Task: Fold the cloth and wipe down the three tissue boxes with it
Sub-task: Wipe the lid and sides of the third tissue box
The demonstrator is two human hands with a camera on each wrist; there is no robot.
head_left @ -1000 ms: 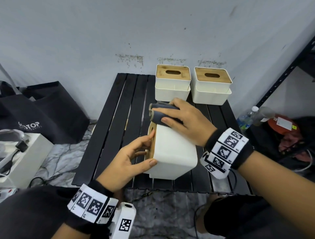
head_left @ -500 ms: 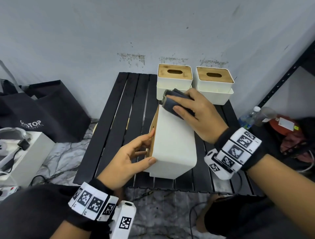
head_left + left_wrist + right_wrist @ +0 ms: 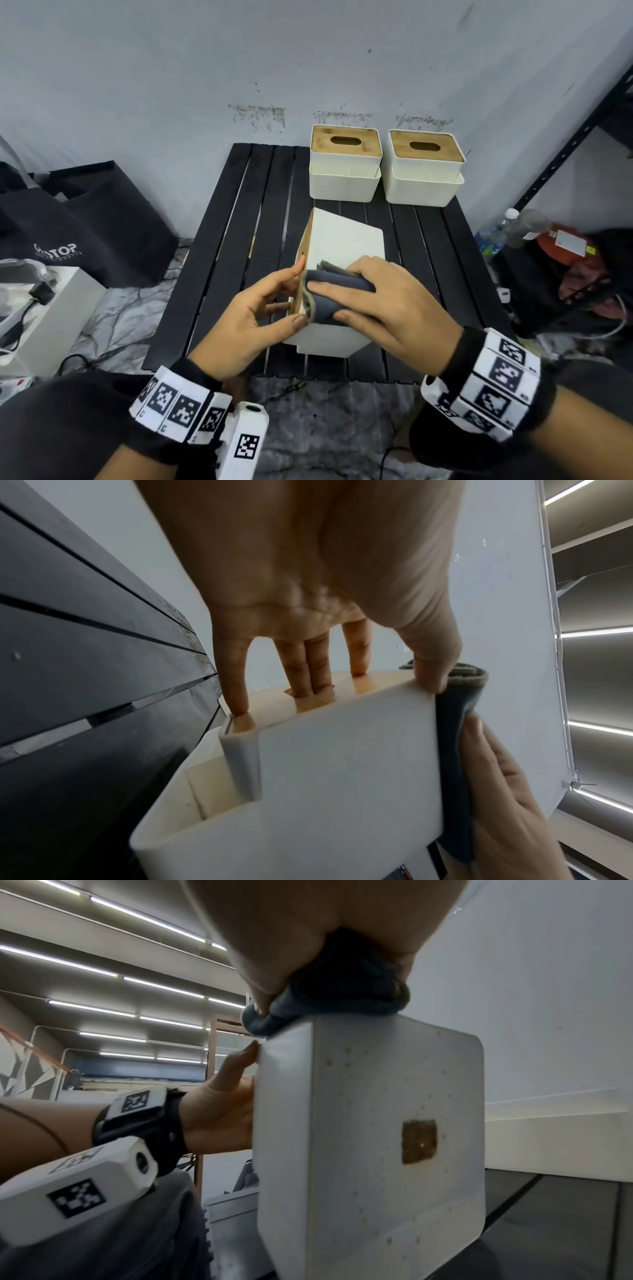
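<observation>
A white tissue box [image 3: 346, 240] lies on its side on the black slatted table [image 3: 239, 240], its wooden lid facing left. My left hand [image 3: 291, 294] holds its near left corner, fingers on the lid [image 3: 346, 688] and thumb on the upper white face. My right hand [image 3: 330, 298] grips a folded dark blue-grey cloth [image 3: 322, 310] and presses it onto that upper face, right beside my left thumb. The cloth [image 3: 342, 996] sits at the box's top edge in the right wrist view. Two more tissue boxes [image 3: 344, 181] [image 3: 423, 185] stand upright at the table's far edge.
A black bag [image 3: 85, 233] and a white box with cables [image 3: 44, 308] sit on the floor to the left. A dark metal rack [image 3: 565, 154], a water bottle [image 3: 496, 233] and a red object [image 3: 565, 246] crowd the right. The wall rises just behind the table.
My right hand slid the cloth to the box's far end, then drew it back to the near end beside my left thumb. My left hand kept its hold.
</observation>
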